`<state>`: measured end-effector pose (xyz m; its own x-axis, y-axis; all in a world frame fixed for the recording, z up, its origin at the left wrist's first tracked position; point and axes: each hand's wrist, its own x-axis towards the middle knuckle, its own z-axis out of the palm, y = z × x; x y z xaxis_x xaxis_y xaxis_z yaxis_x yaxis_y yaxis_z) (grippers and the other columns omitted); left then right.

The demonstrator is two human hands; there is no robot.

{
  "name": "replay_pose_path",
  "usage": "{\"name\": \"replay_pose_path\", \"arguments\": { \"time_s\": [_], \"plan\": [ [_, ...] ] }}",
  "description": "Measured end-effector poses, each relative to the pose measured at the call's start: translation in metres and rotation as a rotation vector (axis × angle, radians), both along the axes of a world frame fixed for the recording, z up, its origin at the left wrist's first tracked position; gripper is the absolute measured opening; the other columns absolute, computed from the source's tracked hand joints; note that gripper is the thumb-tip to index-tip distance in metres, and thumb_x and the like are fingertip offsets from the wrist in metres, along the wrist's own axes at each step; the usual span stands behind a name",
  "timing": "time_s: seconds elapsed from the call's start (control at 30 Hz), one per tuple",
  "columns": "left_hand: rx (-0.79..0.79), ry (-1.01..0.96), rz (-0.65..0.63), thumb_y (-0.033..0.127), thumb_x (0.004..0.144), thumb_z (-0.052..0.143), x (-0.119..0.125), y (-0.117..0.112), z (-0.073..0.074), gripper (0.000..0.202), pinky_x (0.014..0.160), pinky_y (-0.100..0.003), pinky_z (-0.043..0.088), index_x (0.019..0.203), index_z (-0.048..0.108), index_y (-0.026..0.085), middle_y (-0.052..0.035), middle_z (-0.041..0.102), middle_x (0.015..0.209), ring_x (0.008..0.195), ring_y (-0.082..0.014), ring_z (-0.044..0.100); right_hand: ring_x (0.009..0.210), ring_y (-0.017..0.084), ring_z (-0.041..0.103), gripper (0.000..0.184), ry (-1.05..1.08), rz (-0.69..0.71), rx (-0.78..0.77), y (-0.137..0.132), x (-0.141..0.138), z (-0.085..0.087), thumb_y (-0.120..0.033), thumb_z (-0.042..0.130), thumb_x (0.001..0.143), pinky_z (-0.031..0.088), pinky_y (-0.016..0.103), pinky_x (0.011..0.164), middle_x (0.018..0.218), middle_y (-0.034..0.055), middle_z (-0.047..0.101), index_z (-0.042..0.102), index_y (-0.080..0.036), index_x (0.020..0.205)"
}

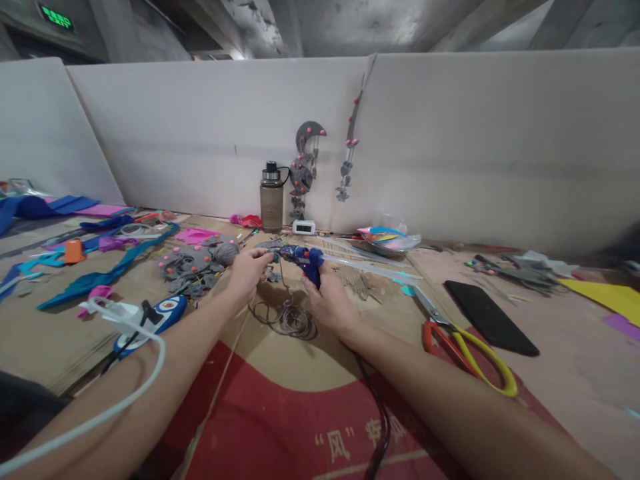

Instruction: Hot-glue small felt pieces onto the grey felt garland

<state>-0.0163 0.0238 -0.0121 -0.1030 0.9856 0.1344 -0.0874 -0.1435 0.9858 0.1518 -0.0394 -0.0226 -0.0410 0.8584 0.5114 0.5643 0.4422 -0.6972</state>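
Note:
My right hand [327, 297] is wrapped round the handle of a blue hot glue gun [304, 259], whose nozzle points left. Its black cord [380, 413] runs back toward me along my right forearm. My left hand [249, 270] is closed in a pinch on a small grey piece [269, 250] right at the gun's nozzle; I cannot make out its shape. Under both hands lies a loose coil of grey cord [290, 320] on the cardboard. A pile of grey felt pieces with pink dots [193, 267] and a grey yarn ball [227, 252] sit just left of my left hand.
Scissors with red and yellow handles [465, 343] and a black flat case [490, 317] lie to the right. A brown bottle [271, 199], a small white clock [304, 227] and a bowl of scraps [390, 241] stand by the white partition. Blue felt strips [100, 270] and a blue-white device [160, 317] lie left.

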Motion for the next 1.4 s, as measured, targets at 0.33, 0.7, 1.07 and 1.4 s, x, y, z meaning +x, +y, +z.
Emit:
{"name": "replay_pose_path", "arguments": {
  "time_s": [0.33, 0.7, 1.07, 1.4],
  "plan": [
    [0.006, 0.010, 0.011, 0.026, 0.060, 0.068, -0.0001, 0.0005, -0.0006, 0.019, 0.035, -0.016, 0.016, 0.065, 0.054, 0.014, 0.0084, 0.037, 0.042, 0.034, -0.0028, 0.028, 0.094, 0.024, 0.060, 0.036, -0.048, 0.004, -0.021, -0.0020, 0.0000, 0.0020, -0.025, 0.045, 0.087, 0.046, 0.036, 0.084, 0.106, 0.0130, 0.063, 0.050, -0.015, 0.121],
    [0.003, 0.003, 0.005, 0.025, 0.060, 0.068, 0.0005, -0.0002, -0.0005, 0.018, 0.035, -0.016, 0.016, 0.066, 0.055, 0.014, 0.0086, 0.038, 0.043, 0.034, -0.0026, 0.027, 0.097, 0.024, 0.060, 0.037, -0.032, 0.013, -0.017, -0.0019, -0.0007, 0.0001, -0.024, 0.045, 0.086, 0.046, 0.036, 0.086, 0.107, 0.0136, 0.063, 0.050, -0.015, 0.121],
    [0.008, -0.020, 0.003, 0.022, 0.061, 0.067, 0.0016, -0.0038, 0.0038, 0.015, 0.034, -0.015, 0.016, 0.064, 0.055, 0.013, 0.0081, 0.038, 0.042, 0.034, -0.0026, 0.028, 0.095, 0.025, 0.060, 0.037, -0.018, 0.012, -0.006, -0.0017, -0.0014, -0.0009, -0.024, 0.045, 0.085, 0.046, 0.038, 0.086, 0.108, 0.0139, 0.063, 0.050, -0.015, 0.121],
    [-0.131, -0.260, -0.053, 0.013, 0.059, 0.069, -0.0023, 0.0025, 0.0072, 0.020, 0.031, -0.011, 0.017, 0.058, 0.048, 0.014, 0.0067, 0.040, 0.045, 0.035, -0.0016, 0.032, 0.073, 0.017, 0.059, 0.023, 0.314, 0.048, -0.129, 0.0043, 0.0022, -0.0064, -0.033, 0.050, 0.082, 0.050, 0.031, 0.069, 0.096, 0.0061, 0.065, 0.052, -0.020, 0.100]
  ]
}}
